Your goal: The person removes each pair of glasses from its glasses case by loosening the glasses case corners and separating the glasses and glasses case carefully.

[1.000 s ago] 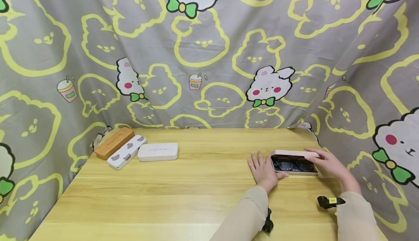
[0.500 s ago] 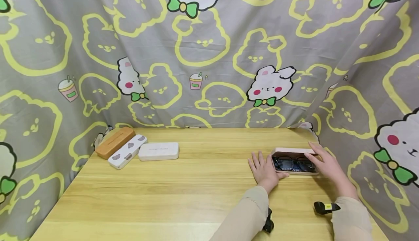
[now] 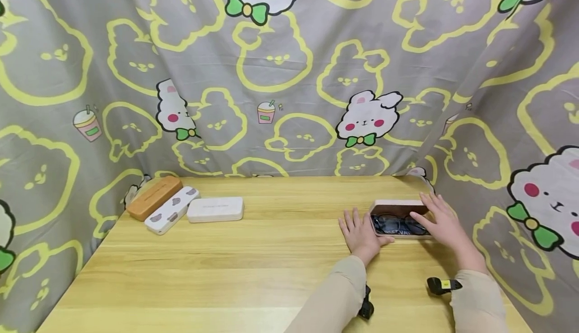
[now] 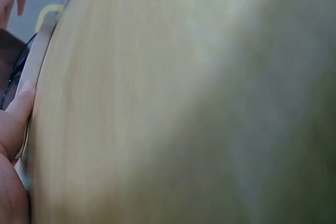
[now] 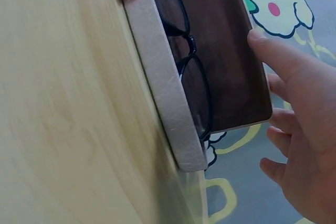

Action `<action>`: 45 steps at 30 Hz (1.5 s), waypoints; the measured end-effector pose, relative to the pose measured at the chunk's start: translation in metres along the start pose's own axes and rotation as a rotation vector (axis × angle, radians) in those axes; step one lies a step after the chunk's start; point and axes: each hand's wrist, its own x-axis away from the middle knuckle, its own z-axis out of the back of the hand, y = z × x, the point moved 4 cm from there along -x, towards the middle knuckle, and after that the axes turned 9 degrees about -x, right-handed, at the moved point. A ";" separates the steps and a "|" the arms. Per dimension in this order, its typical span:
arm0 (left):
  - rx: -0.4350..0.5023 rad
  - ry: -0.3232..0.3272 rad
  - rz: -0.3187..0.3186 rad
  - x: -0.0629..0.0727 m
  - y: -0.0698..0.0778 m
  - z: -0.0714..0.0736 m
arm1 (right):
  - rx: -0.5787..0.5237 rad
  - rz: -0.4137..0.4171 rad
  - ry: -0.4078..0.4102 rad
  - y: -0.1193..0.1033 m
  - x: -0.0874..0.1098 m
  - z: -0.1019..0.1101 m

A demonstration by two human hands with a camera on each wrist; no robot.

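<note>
A pale glasses case (image 3: 395, 202) stands at the right of the table with its brown-lined lid (image 5: 231, 72) raised. Inside lie black-framed glasses (image 5: 192, 45) over a dark cloth with pale lettering (image 3: 398, 232). My left hand (image 3: 363, 235) rests at the case's left end, fingers spread on the table. Its thumb (image 4: 23, 98) presses the front wall. My right hand (image 3: 445, 222) holds the lid's right end, thumb at the lid's edge and the other fingers behind it. Those fingers' tips are partly hidden by the lid.
At the table's far left lie an orange-brown case (image 3: 155, 197), a white case with bear prints (image 3: 172, 210) and a plain white case (image 3: 216, 210). A patterned grey curtain (image 3: 298, 101) surrounds the back and sides of the wooden table (image 3: 226, 272).
The lid has swung further up and back with my right hand, showing more brown lining and the glasses. My left hand keeps its place at the case. The head view has shifted slightly.
</note>
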 end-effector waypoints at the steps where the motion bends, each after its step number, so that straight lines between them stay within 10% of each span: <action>1: -0.001 0.004 0.002 -0.001 -0.001 0.000 | 0.006 0.005 0.002 -0.002 -0.001 0.000; 26: -0.008 -0.031 0.004 -0.002 -0.003 0.001 | 0.078 0.334 0.268 -0.039 -0.001 0.003; 45: 0.000 -0.005 -0.013 -0.001 -0.001 0.001 | 0.165 0.393 0.234 -0.042 -0.003 -0.013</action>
